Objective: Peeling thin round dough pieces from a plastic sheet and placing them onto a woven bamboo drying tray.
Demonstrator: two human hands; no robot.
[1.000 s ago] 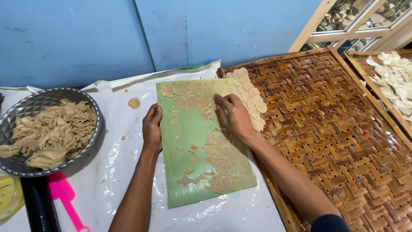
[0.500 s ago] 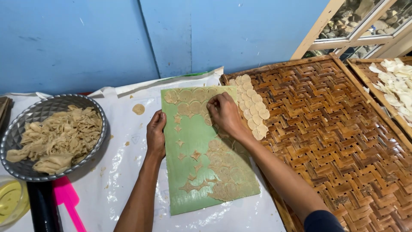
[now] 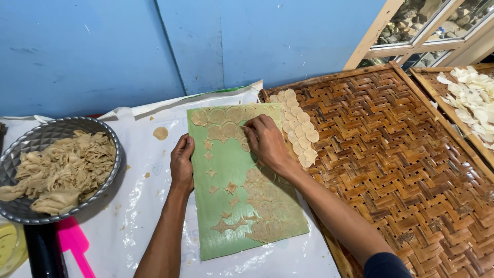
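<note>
A green sheet (image 3: 232, 170) lies on white plastic, covered with thin beige dough cut into rounds at its far end and leftover scraps lower down. My left hand (image 3: 182, 162) presses on the sheet's left edge and holds it in place. My right hand (image 3: 265, 140) rests on the sheet's upper right, fingertips pinching at a dough round (image 3: 230, 129). Beside that hand, several cut dough rounds (image 3: 299, 131) lie in overlapping rows on the near left corner of a woven bamboo tray (image 3: 401, 154).
A grey metal bowl (image 3: 32, 138) heaped with dough scraps stands at the left. A pink spatula (image 3: 74, 244) and a dark cylinder (image 3: 43, 252) lie below it. One loose round (image 3: 160, 133) sits on the plastic. A second woven tray (image 3: 471, 98) with pale pieces is at the far right.
My right hand has slid from the sheet's right edge toward the rounds at its top middle. The left hand stays on the left edge. The view has shifted slightly.
</note>
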